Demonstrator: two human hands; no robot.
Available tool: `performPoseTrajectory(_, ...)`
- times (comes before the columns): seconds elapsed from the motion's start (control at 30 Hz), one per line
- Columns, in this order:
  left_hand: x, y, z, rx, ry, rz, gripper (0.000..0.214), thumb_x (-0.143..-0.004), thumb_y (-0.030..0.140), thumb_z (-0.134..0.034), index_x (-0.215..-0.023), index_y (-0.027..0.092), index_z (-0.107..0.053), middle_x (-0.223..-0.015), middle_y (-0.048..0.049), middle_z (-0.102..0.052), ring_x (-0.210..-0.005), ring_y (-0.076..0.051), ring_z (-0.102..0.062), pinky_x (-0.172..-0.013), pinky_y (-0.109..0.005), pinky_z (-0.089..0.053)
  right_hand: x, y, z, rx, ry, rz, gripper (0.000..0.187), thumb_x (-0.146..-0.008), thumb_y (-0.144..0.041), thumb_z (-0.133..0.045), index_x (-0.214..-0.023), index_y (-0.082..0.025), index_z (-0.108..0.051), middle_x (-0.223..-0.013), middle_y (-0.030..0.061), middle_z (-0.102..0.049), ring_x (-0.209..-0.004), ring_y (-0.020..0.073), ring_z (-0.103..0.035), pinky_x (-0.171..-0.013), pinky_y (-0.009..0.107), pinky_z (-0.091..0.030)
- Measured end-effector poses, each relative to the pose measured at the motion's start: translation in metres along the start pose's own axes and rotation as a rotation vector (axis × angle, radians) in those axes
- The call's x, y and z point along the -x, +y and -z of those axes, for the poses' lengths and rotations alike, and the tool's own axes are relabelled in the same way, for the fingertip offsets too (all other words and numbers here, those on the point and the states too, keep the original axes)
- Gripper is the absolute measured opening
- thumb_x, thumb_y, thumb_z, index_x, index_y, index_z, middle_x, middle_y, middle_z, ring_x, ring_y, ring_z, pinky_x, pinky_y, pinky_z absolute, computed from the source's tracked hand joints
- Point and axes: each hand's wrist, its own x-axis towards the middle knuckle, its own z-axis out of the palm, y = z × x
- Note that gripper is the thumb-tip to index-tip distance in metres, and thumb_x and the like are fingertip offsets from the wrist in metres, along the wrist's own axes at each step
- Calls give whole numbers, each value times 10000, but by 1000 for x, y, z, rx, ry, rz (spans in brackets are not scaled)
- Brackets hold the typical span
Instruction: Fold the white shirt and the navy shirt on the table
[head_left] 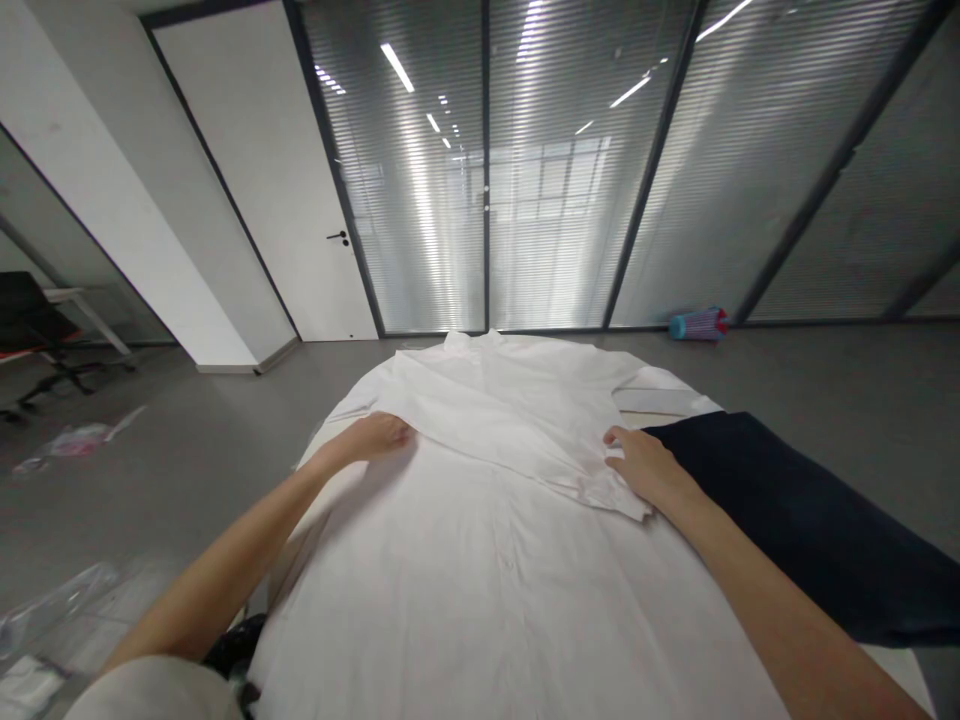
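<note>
A white long-sleeved shirt (480, 560) lies spread over a table, its collar at the far edge and its body reaching toward me. One sleeve (517, 440) is laid slantwise across the upper body, with its cuff end at the right. At the left side of the shirt, my left hand (386, 437) is closed, its curled fingers pinching the cloth by the fold. My right hand (646, 468) grips the cloth at the right, near the cuff, with thumb and fingers bent. Fingertips of both hands are partly hidden.
Dark navy cloth (802, 530) lies on the table's right side. The white table's rim (904, 665) shows at lower right. Clear plastic packaging (64, 605) lies at lower left. Beyond are a bluish-purple bin-like object (697, 324), a door (262, 170) and an office chair (34, 320).
</note>
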Motion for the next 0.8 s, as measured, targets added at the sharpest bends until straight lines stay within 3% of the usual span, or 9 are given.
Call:
performPoseTrajectory(0.1, 4, -17, 18, 47, 83, 126, 311, -945, 363, -483, -912, 205, -748, -893, -56, -773, -796, -216, -727, -716, -274, -523, 1, -3, -1, 38, -28, 11, 255, -885, -181, -589, -1134, -192, -642, -1113, 139, -635, -995, 263, -647, -780, 316, -444)
performPoseTrajectory(0.23, -44, -40, 28, 22, 246, 312, 321, -943, 257, -451, -1111, 182, -714, -1118, -82, -748, -1002, -230, -707, -853, -282, -512, 4, -6, -1, 71, -74, 22, 246, -923, -165, -542, -1158, -178, -615, -1139, 147, -594, -1003, 264, -646, -783, 318, -437)
performPoseTrajectory(0.33, -92, -48, 16, 0, 218, 330, 367, -934, 202, -447, -1223, 162, -669, -1246, -106, -696, -1132, -238, -656, -966, -298, -475, 10, -10, 2, 70, -100, 17, 234, -941, -161, -516, -1158, -171, -604, -1140, 145, -575, -1017, 270, -649, -781, 317, -439)
performPoseTrajectory(0.47, -130, -51, -14, -22, 168, 341, 448, -986, 379, -418, -1284, 113, -620, -1339, -187, -620, -1285, -297, -550, -1061, -378, -412, 20, -16, 11, 74, -131, -3, 238, -972, -155, -465, -1167, -174, -601, -1133, 136, -550, -1003, 271, -662, -770, 309, -446)
performPoseTrajectory(0.63, -138, -60, -44, -31, 105, 366, 777, -962, 613, -374, -1511, 63, -365, -1586, -279, -267, -1495, -391, -212, -1160, -540, -231, 30, -27, 25, 120, -119, -56, 275, -999, -148, -420, -1208, -183, -593, -1131, 132, -532, -927, 252, -691, -730, 296, -461)
performPoseTrajectory(0.7, -137, -62, -47, -42, 89, 358, 814, -952, 646, -366, -1533, 76, -333, -1597, -277, -240, -1500, -394, -193, -1166, -543, -212, 33, -32, 30, 169, -91, -63, 288, -1004, -138, -406, -1226, -178, -586, -1143, 138, -524, -920, 251, -700, -724, 293, -469)
performPoseTrajectory(0.8, -131, -55, -42, -104, 141, 306, 724, -967, 610, -356, -1494, 119, -426, -1599, -231, -279, -1492, -380, -230, -1172, -532, -210, 38, -38, 32, 246, -35, -53, 305, -1006, -121, -394, -1246, -166, -575, -1169, 151, -513, -893, 245, -712, -699, 289, -480)
